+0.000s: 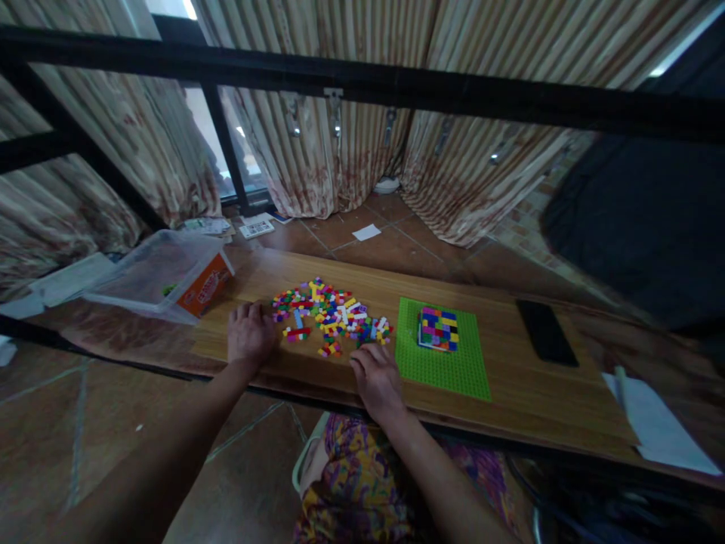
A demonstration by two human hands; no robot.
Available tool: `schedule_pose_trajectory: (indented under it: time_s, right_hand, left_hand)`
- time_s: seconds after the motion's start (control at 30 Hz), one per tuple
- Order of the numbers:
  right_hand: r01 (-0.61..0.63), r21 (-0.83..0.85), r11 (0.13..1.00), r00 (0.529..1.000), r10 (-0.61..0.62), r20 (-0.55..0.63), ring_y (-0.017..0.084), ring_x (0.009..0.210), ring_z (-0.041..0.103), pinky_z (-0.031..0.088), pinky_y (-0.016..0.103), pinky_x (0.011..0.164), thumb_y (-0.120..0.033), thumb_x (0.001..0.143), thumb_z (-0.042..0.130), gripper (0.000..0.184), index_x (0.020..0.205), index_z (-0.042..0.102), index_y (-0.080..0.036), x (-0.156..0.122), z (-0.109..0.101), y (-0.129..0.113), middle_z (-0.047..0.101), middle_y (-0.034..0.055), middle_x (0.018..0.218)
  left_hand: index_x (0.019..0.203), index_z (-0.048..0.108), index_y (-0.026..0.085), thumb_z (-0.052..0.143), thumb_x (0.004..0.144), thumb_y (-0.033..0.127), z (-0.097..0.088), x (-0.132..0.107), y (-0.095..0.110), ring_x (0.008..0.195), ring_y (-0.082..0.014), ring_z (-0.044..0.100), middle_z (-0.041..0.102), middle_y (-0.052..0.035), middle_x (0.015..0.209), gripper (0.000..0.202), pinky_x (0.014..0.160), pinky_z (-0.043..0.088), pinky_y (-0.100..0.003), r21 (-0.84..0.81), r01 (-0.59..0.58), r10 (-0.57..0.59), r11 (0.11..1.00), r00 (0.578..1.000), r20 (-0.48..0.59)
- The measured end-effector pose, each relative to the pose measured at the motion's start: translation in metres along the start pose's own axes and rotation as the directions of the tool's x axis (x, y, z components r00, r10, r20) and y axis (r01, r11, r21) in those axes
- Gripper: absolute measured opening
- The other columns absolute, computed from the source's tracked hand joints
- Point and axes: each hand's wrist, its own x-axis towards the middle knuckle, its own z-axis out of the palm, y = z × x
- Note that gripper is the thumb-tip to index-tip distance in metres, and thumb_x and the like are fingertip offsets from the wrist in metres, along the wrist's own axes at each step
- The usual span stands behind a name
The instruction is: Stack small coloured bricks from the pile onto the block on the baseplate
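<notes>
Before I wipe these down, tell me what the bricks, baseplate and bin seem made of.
Bricks: likely hard plastic, smooth, judging by their solid bright colours and crisp edges.
Baseplate: probably plastic too, opaque green, with a regular studded surface.
Bin: apparently clear plastic, slightly hazy; its walls look see-through.

One head-worn view, forward and down across the table (526,400), from close above its near side (curtains (340,38) beyond)
</notes>
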Motion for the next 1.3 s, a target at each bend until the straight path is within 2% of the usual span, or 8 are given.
schedule_pose_trajectory:
  time_s: [0.1,0.17,0.33,0.5,0.77,0.97,1.1,1.3]
  right_hand:
    - [-0.058,0.150,0.987,0.998,0.062,-0.021,0.019,0.092,0.066,0.052,0.031,0.086,-0.021,0.096,0.049,0.022,0.093,0.070,-0.023,-0.008,-0.016,0.000,0.070,0.0051,0.093]
    - [-0.138,0.224,0.965,0.986,0.155,-0.058,0.018,0.089,0.067,0.053,0.030,0.083,-0.025,0.095,0.050,0.021,0.095,0.071,-0.023,-0.016,-0.031,0.007,0.072,0.0051,0.094]
    - [-0.352,0.287,0.891,0.881,0.419,-0.219,0.021,0.087,0.069,0.055,0.034,0.079,-0.036,0.090,0.057,0.024,0.094,0.074,-0.021,-0.035,-0.074,0.053,0.074,0.0077,0.094]
    - [-0.413,0.243,0.878,0.823,0.474,-0.314,0.024,0.090,0.068,0.053,0.038,0.082,-0.039,0.088,0.055,0.031,0.095,0.076,-0.018,-0.032,-0.099,0.089,0.074,0.0122,0.097]
    - [-0.455,0.095,0.886,0.805,0.454,-0.381,0.024,0.081,0.068,0.051,0.037,0.076,-0.040,0.087,0.054,0.032,0.093,0.074,-0.016,-0.011,-0.091,0.096,0.075,0.0124,0.090]
    - [-0.413,0.030,0.910,0.840,0.394,-0.374,0.023,0.077,0.066,0.049,0.035,0.074,-0.039,0.088,0.055,0.030,0.085,0.074,-0.017,-0.006,-0.089,0.095,0.074,0.0113,0.085]
    - [-0.396,0.065,0.916,0.840,0.390,-0.377,0.023,0.079,0.067,0.051,0.036,0.076,-0.040,0.089,0.054,0.031,0.087,0.076,-0.017,-0.006,-0.090,0.095,0.075,0.0119,0.088]
    - [-0.440,0.206,0.874,0.795,0.486,-0.364,0.025,0.086,0.070,0.053,0.039,0.080,-0.038,0.086,0.055,0.031,0.094,0.076,-0.017,-0.011,-0.089,0.100,0.077,0.0127,0.094]
  left_hand:
    - [0.112,0.064,0.007,0.038,0.087,0.026,-0.001,0.001,0.000,0.110,-0.0353,0.054,0.062,-0.0236,0.114,0.041,0.099,0.042,-0.051,0.009,-0.008,0.008,1.000,1.000,0.011]
    - [0.112,0.064,0.005,0.038,0.086,0.027,-0.002,0.002,0.000,0.112,-0.0360,0.054,0.061,-0.0250,0.115,0.042,0.100,0.041,-0.051,0.005,-0.006,0.006,1.000,1.000,0.017]
    - [0.111,0.064,0.008,0.040,0.085,0.027,-0.004,0.003,0.001,0.113,-0.0353,0.053,0.062,-0.0231,0.117,0.040,0.100,0.041,-0.051,-0.001,0.014,-0.014,1.000,0.999,0.031]
    - [0.112,0.063,0.006,0.038,0.086,0.029,-0.007,0.005,0.004,0.114,-0.0341,0.053,0.062,-0.0222,0.120,0.043,0.102,0.040,-0.049,0.052,0.025,-0.029,0.998,0.997,0.075]
    - [0.110,0.063,0.006,0.036,0.086,0.029,-0.006,0.005,0.004,0.111,-0.0340,0.053,0.063,-0.0231,0.116,0.043,0.100,0.041,-0.049,0.089,0.004,-0.009,0.996,0.998,0.063]
    - [0.113,0.063,0.003,0.037,0.085,0.028,-0.006,0.005,0.004,0.111,-0.0346,0.053,0.063,-0.0249,0.116,0.045,0.100,0.041,-0.048,0.100,0.006,-0.014,0.995,0.997,0.078]
    - [0.113,0.062,0.005,0.036,0.086,0.029,-0.006,0.004,0.004,0.109,-0.0343,0.053,0.062,-0.0238,0.116,0.045,0.099,0.041,-0.048,0.085,0.007,-0.013,0.996,0.998,0.068]
    - [0.111,0.063,0.007,0.035,0.087,0.029,-0.005,0.004,0.003,0.109,-0.0326,0.052,0.063,-0.0216,0.115,0.043,0.099,0.041,-0.048,0.090,0.004,-0.009,0.996,0.998,0.057]
